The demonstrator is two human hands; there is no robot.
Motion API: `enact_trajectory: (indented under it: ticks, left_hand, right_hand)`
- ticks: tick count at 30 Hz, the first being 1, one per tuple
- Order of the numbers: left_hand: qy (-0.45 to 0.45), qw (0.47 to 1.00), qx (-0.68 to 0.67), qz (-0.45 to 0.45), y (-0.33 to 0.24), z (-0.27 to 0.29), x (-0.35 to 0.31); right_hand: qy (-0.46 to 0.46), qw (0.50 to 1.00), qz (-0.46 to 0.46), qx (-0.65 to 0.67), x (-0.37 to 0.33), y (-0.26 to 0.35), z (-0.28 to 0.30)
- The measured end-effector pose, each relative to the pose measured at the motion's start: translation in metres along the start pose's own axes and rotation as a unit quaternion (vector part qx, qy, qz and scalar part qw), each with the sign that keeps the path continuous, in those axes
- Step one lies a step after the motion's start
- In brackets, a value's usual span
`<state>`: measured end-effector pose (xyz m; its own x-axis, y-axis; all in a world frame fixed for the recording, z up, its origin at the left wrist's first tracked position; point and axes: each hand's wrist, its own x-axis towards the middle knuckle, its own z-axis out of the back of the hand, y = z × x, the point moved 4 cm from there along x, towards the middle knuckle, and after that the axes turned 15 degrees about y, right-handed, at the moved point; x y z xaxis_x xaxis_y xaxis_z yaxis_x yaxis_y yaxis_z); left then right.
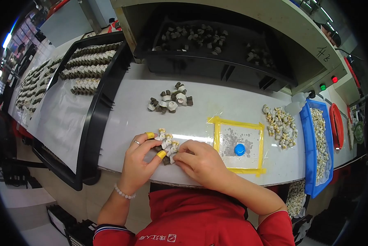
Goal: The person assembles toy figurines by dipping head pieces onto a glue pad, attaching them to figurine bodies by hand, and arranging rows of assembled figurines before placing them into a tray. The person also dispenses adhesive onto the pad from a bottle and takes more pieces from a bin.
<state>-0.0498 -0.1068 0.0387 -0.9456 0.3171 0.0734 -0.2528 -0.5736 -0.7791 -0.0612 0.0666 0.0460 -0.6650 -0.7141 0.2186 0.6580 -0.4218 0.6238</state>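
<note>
A short row of small white parts (168, 144) with yellowish tips and dark brown bases stands near the table's front edge. My left hand (139, 159), with yellow covers on thumb and index finger, is closed along the row's left side. From the right, my right hand (201, 160) pinches at the row's near end; its fingertips are partly hidden, and a small white-and-dark part shows beside them. Beyond the row lies a loose pile of white-and-dark parts (170, 99).
A black tray (94, 123) with finished-looking rows stands left; a black bin (184, 63) of loose parts sits under the shelf. To the right are a yellow-taped square (215, 143) with a blue cap (239, 149), a pile of yellowish-white pieces (281, 128) and a blue tray (311, 160).
</note>
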Motion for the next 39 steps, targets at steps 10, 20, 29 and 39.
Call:
enact_trajectory:
  ticks: [10,20,29,39]
  left_hand:
    - [0.069,0.998,0.007,-0.012,-0.019,0.002,-0.001]
    - [0.035,0.990,0.132,-0.046,-0.017,-0.010,0.005]
    - [0.083,0.982,0.148,-0.086,-0.020,-0.010,0.008]
    - [0.067,0.977,0.181,-0.086,-0.019,-0.012,0.010]
  right_hand:
    - [0.016,0.993,-0.060,0.099,0.001,-0.007,-0.001]
    - [-0.013,0.997,-0.021,0.071,-0.019,0.001,0.023]
    - [-0.219,0.948,-0.225,-0.046,-0.159,-0.038,0.103]
    - [-0.248,0.925,-0.288,-0.006,-0.212,-0.075,0.090]
